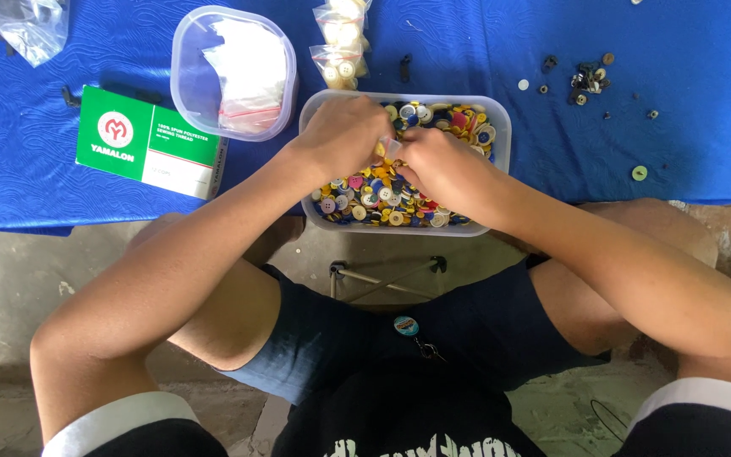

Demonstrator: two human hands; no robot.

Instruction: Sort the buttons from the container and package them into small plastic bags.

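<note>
Both hands are down over the clear rectangular tub (501, 127) heaped with coloured buttons (382, 199), which sits at the near edge of the blue cloth (678, 127) right in front of the seated person's knees. The left hand (340, 135) is curled, fingers bunched together, and the right hand (442, 169) meets it in the middle; between them they pinch a small clear plastic bag (391, 150), held just above the buttons. I cannot tell whether anything is inside it. Just beyond the tub lie 2 or 3 small filled bags (340, 38) of pale buttons. To the left stands a round clear container (192, 51) holding empty little bags with red strips, and beside that a green and white box (147, 142). Off to the right, well apart from the tub, loose buttons (590, 80) are scattered across the cloth, and a crumpled clear bag (27, 25) sits in the far left corner.
</note>
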